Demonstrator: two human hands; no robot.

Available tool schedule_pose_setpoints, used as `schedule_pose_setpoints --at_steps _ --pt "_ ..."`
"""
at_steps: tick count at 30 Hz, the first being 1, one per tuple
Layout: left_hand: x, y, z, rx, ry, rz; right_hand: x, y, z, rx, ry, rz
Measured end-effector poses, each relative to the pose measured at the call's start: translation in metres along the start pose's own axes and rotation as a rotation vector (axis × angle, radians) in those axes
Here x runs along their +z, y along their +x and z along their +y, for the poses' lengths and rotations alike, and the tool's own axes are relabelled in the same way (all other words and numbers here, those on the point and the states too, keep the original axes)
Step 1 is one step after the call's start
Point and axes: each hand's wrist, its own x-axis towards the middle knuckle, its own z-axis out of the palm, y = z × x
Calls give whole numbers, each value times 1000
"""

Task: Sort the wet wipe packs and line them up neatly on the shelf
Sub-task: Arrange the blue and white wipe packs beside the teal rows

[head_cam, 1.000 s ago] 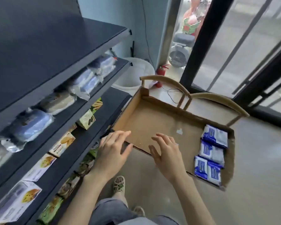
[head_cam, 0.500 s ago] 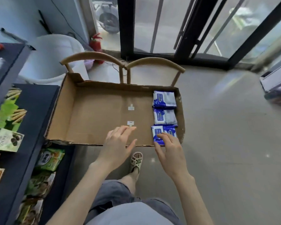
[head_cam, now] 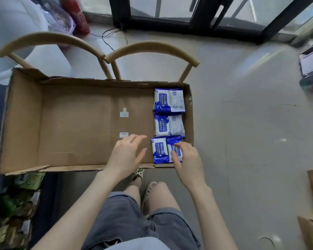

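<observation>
My right hand (head_cam: 187,163) has reached the corner pack (head_cam: 173,141) against the box (head_cam: 189,112) wall, fingers loosely on it; my left hand (head_cam: 125,154) hovers spread.

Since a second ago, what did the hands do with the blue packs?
The right hand slid right across the cardboard box and now touches the nearest wipe pack, not lifted yet. The left hand followed a little and hovers open over bare cardboard. The other packs stay in place at the box's right end.

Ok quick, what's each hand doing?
Left hand: open, holding nothing.
Right hand: touching the front-right wet wipe pack; cannot tell if it grips.
</observation>
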Motion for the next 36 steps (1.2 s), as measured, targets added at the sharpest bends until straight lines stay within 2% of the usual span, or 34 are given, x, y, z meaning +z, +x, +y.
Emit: schedule_pose_setpoints --at_steps 7,13,18,24,28,36 --pt "59 56 -3 -207 -82 -91 16 54 48 72 0 -219" --pt "135 95 -6 -475 -253 -40 41 107 105 90 -47 -427" --pt "205 117 -21 -663 -434 14 82 149 150 114 -85 -525" --pt "276 128 -48 -930 -520 88 136 170 188 185 -69 -543" --pt "310 131 -63 -1042 -467 132 161 171 203 205 -79 -441" --pt "328 135 -75 -1017 -570 309 185 173 216 249 -39 -279"
